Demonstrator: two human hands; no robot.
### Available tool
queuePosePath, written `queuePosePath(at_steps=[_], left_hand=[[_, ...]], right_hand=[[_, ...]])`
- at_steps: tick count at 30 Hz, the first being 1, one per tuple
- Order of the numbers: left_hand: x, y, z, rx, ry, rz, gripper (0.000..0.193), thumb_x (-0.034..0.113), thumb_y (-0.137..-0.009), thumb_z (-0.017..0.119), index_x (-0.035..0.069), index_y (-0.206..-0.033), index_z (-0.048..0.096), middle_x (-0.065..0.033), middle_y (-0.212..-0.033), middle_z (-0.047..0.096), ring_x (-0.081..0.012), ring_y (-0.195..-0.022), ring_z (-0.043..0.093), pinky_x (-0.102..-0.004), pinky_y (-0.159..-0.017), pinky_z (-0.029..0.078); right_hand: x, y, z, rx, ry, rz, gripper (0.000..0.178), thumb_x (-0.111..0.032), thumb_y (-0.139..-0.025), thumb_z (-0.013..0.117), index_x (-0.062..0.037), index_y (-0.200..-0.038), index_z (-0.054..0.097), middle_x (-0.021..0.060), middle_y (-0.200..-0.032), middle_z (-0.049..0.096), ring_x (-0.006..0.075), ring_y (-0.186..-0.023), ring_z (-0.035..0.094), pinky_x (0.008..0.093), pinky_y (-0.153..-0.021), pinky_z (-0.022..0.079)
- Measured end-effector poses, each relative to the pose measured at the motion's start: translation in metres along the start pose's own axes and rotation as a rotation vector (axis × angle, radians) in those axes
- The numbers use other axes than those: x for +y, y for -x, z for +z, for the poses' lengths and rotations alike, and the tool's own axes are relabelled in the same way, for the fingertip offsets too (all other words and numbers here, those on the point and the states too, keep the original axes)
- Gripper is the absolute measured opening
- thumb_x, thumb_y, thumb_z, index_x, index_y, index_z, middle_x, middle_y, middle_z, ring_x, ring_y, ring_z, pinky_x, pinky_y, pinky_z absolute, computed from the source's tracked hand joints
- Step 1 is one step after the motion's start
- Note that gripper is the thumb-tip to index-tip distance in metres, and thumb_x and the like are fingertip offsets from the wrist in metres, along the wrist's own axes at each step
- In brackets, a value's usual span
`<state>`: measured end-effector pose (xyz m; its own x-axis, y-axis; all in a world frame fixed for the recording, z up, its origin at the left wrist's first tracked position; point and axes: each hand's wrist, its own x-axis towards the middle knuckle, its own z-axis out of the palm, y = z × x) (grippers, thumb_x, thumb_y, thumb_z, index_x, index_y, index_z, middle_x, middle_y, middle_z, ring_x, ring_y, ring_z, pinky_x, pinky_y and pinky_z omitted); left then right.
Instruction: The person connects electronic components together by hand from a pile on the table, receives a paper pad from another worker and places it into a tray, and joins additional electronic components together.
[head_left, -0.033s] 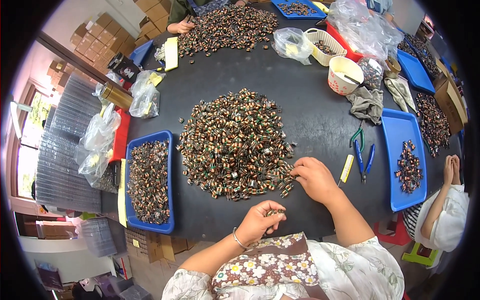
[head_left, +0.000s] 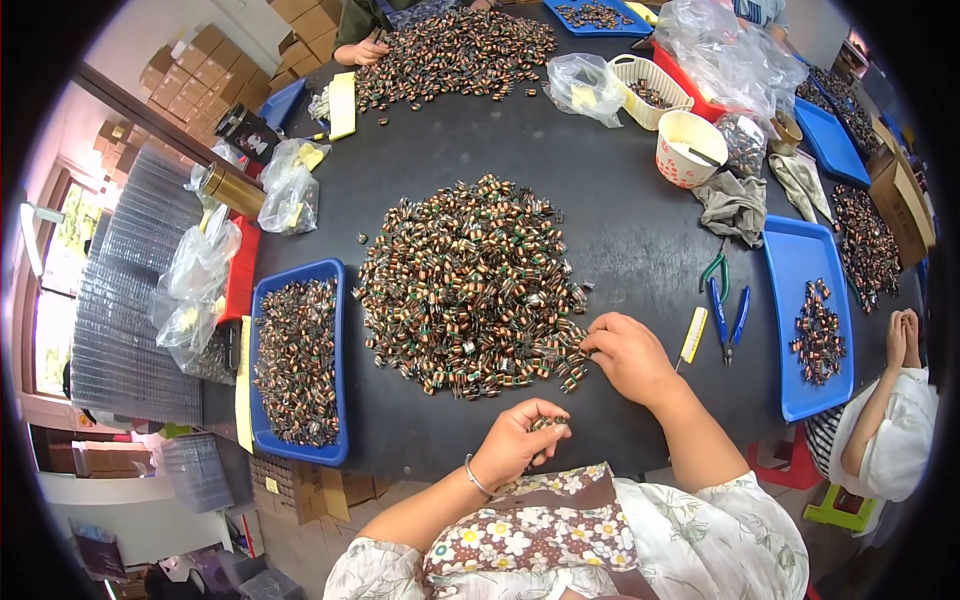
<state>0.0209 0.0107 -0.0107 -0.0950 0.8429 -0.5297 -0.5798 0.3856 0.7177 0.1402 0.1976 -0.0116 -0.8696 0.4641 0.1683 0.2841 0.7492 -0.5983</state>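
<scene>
A large heap of small copper-wound coils with metal leads and some green parts lies on the black table in front of me. My left hand, a bangle on its wrist, is curled closed around a few coils near the table's front edge. Just right of the heap, my right hand has its fingers drawn together, their tips touching the heap's lower right edge. What lies between those fingertips is hidden.
A blue tray full of coils stands left. Another blue tray with fewer coils is right, near a yellow-handled tool, blue-handled pliers and a grey cloth. Across the table, another person's hand touches a second coil heap.
</scene>
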Motion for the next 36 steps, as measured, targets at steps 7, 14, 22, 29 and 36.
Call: queuePosePath(at_steps=[7,14,22,29,36], left_hand=[[-0.003,-0.002,0.002,0.147,-0.017,0.061,0.013,0.004,-0.085,0.058,0.002,-0.098,0.053,-0.0104,-0.084,0.062,-0.0073,-0.055,0.050,-0.0186,-0.042,0.039],[-0.007,-0.006,0.000,0.156,0.023,0.114,0.013,0.006,-0.085,0.059,0.003,-0.097,0.054,-0.0105,-0.085,0.062,-0.0080,-0.056,0.051,-0.0188,-0.043,0.038],[-0.011,-0.004,0.001,0.148,0.036,0.124,0.010,0.007,-0.086,0.058,0.004,-0.096,0.054,-0.0101,-0.085,0.061,-0.0081,-0.057,0.051,-0.0190,-0.043,0.038],[-0.011,-0.006,0.000,0.140,0.038,0.132,0.011,0.007,-0.087,0.057,0.005,-0.097,0.052,-0.0102,-0.085,0.061,-0.0079,-0.057,0.051,-0.0192,-0.043,0.038],[-0.005,-0.007,0.006,0.150,-0.065,0.065,0.016,0.003,-0.085,0.058,0.004,-0.099,0.051,-0.0087,-0.087,0.061,-0.0068,-0.058,0.051,-0.0180,-0.044,0.038]], right_hand=[[-0.003,0.000,0.002,0.055,-0.027,-0.025,0.011,-0.003,-0.070,0.063,-0.0059,-0.081,0.061,0.0097,-0.078,0.058,0.0300,-0.076,0.058,0.0367,-0.066,0.047],[0.000,-0.002,0.000,-0.012,-0.055,0.009,0.023,-0.003,-0.068,0.066,-0.0078,-0.090,0.063,0.0060,-0.086,0.057,0.0257,-0.081,0.058,0.0343,-0.070,0.047],[0.002,0.001,0.002,-0.028,-0.076,0.015,0.014,-0.005,-0.073,0.064,-0.0063,-0.087,0.063,0.0069,-0.082,0.057,0.0263,-0.078,0.058,0.0344,-0.068,0.046],[-0.007,0.002,-0.004,-0.215,-0.233,0.011,0.007,-0.008,-0.076,0.062,-0.0034,-0.081,0.061,0.0090,-0.077,0.059,0.0261,-0.072,0.058,0.0336,-0.064,0.046],[-0.027,0.009,-0.001,-0.346,-0.525,-0.027,0.010,-0.012,-0.077,0.064,-0.0031,-0.080,0.061,0.0098,-0.074,0.061,0.0252,-0.067,0.061,0.0342,-0.060,0.048]])
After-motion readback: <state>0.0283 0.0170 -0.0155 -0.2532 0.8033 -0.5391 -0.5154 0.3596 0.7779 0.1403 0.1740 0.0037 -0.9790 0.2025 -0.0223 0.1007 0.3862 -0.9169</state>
